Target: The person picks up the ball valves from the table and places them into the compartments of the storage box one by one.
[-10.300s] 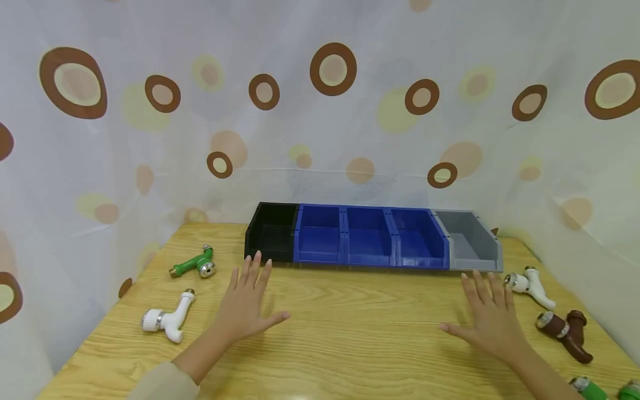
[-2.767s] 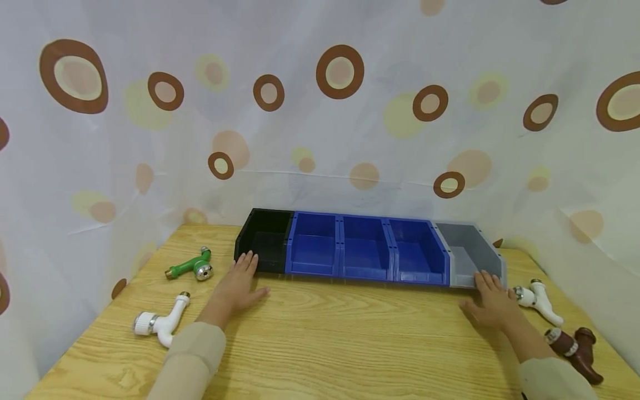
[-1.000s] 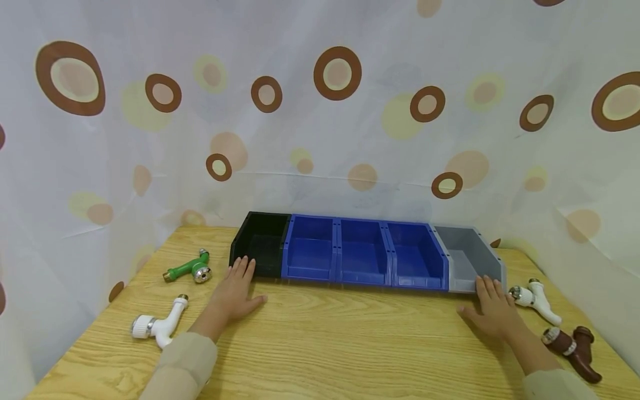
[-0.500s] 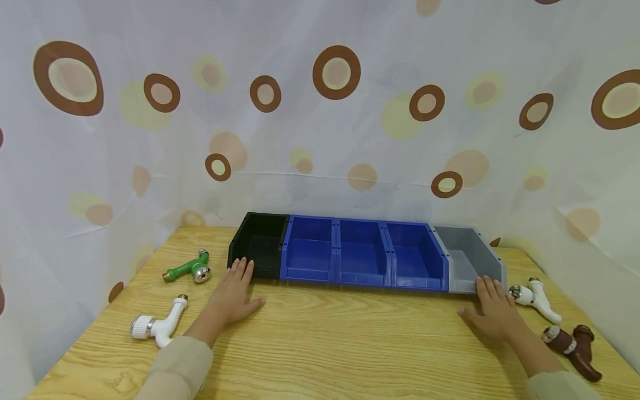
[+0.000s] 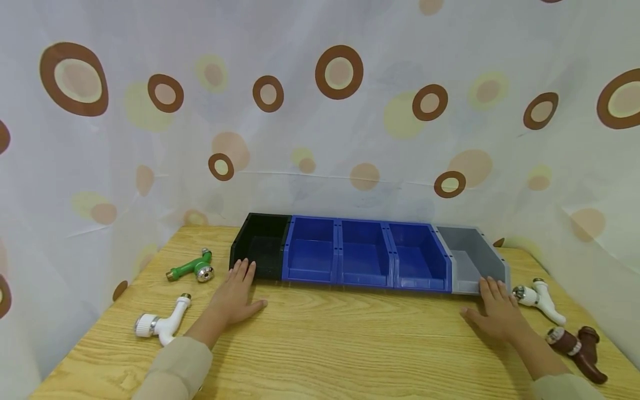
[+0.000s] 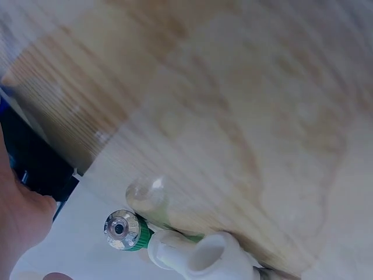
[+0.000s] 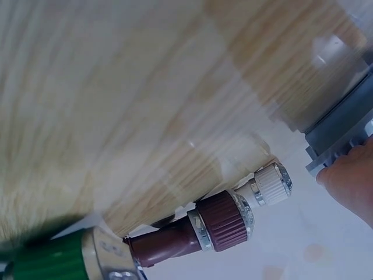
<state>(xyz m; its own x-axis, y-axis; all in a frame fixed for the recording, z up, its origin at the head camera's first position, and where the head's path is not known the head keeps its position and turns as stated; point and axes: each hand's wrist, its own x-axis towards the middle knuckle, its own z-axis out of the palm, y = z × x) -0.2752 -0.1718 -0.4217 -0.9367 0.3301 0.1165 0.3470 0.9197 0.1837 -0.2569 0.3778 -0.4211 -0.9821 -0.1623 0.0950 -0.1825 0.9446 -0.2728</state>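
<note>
While left hand (image 5: pixel 233 298) touches black plastic bin (image 5: pixel 265 253), right hand (image 5: pixel 500 314) touches grey bin (image 5: pixel 466 265).

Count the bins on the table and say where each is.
5, in one row: the black bin at the left end, three blue bins in the middle, the grey bin at the right end.
</note>
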